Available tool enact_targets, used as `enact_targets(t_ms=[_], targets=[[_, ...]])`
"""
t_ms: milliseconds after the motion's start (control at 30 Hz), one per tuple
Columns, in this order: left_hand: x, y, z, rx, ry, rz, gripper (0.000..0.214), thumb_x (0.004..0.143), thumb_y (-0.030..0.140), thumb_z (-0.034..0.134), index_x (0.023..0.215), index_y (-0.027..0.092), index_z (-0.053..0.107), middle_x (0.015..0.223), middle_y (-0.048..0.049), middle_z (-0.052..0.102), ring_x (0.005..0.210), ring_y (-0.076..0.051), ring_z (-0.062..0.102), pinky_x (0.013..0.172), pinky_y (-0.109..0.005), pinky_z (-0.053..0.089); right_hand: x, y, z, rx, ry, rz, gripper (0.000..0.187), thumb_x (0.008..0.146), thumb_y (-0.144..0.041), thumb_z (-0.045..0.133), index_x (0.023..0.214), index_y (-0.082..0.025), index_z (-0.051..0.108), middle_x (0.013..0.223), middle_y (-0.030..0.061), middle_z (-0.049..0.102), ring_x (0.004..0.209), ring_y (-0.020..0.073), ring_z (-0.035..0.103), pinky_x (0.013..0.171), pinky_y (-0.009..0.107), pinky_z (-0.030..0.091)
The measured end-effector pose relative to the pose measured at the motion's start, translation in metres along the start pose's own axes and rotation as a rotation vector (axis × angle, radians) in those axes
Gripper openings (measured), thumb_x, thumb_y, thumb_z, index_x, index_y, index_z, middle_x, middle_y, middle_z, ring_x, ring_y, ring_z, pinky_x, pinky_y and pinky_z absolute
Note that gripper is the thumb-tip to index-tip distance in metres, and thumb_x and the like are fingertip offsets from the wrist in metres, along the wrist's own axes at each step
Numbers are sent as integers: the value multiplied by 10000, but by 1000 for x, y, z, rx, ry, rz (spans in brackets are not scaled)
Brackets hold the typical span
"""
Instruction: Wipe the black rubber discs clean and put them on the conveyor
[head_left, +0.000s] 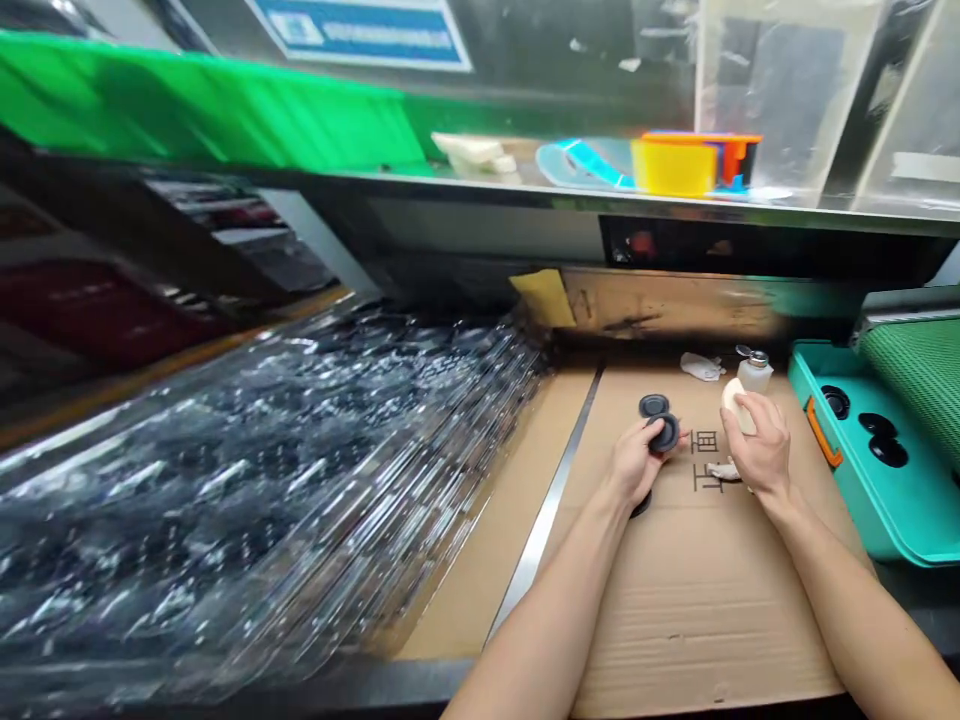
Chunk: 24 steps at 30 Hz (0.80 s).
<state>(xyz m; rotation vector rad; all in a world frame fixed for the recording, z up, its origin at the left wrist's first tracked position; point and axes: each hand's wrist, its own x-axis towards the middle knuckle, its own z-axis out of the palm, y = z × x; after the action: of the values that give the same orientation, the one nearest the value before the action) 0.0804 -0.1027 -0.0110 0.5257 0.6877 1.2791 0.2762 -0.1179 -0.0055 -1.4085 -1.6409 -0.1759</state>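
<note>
My left hand [636, 464] grips a dark round rubber disc [664, 432] by its edge. A similar disc [654, 405] lies on the cardboard just above it, and a third [641, 505] shows partly under my left hand. My right hand [761, 450] holds a cream sponge [736, 405] close to a clear pump dispenser bottle [754, 372] with a metal top. Both hands are over a printed cardboard sheet [712, 600]. A pale crumpled cloth [701, 366] lies behind them, and a small pale scrap [722, 471] lies under my right hand.
A teal case [832, 470] with an orange latch stands to the right, holding dark discs in round recesses. A green mesh mat [915, 385] lies beyond it. A large stack of clear plastic sheets [262, 480] fills the left, past a metal strip [544, 520].
</note>
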Motion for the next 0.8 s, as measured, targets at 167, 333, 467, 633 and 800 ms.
enact_targets(t_ms=[167, 333, 467, 633, 800], targets=[[2, -4, 0, -140, -84, -118, 164, 951, 170, 548, 962, 109, 700, 917, -98, 737, 807, -165, 694, 807, -317, 591, -24, -39, 18, 49, -196, -168, 354, 997, -432, 542, 1225, -235, 727, 1267, 128, 656, 1130, 269, 593, 990, 427, 496], [2, -2, 2, -224, -154, -225, 329, 1043, 319, 429, 974, 131, 692, 976, -111, 735, 890, -195, 700, 906, -375, 578, -23, -32, 31, -10, -201, -116, 388, 1013, -441, 512, 1253, -219, 721, 1278, 137, 652, 1143, 275, 563, 1007, 433, 494], [3, -3, 5, -211, -115, -239, 360, 1045, 372, 447, 994, 125, 704, 1002, -121, 743, 944, -211, 708, 938, -355, 566, -26, -40, 32, -16, -225, -164, 388, 1019, -398, 496, 1286, -208, 703, 1295, 141, 642, 1139, 274, 561, 991, 418, 497], [3, -7, 8, -150, -72, -249, 438, 1064, 415, 386, 967, 130, 705, 931, -108, 748, 941, -216, 722, 933, -353, 568, -27, -48, 35, -94, -239, -121, 394, 1025, -378, 463, 1301, -217, 693, 1319, 137, 635, 1140, 284, 555, 1011, 436, 471], [6, -6, 5, -168, 19, -257, 427, 1053, 402, 393, 885, 131, 678, 859, -109, 738, 844, -202, 729, 857, -326, 585, -35, -53, 38, -91, -316, -177, 382, 1030, -379, 478, 1303, -222, 693, 1320, 126, 642, 1112, 273, 555, 1003, 413, 474]])
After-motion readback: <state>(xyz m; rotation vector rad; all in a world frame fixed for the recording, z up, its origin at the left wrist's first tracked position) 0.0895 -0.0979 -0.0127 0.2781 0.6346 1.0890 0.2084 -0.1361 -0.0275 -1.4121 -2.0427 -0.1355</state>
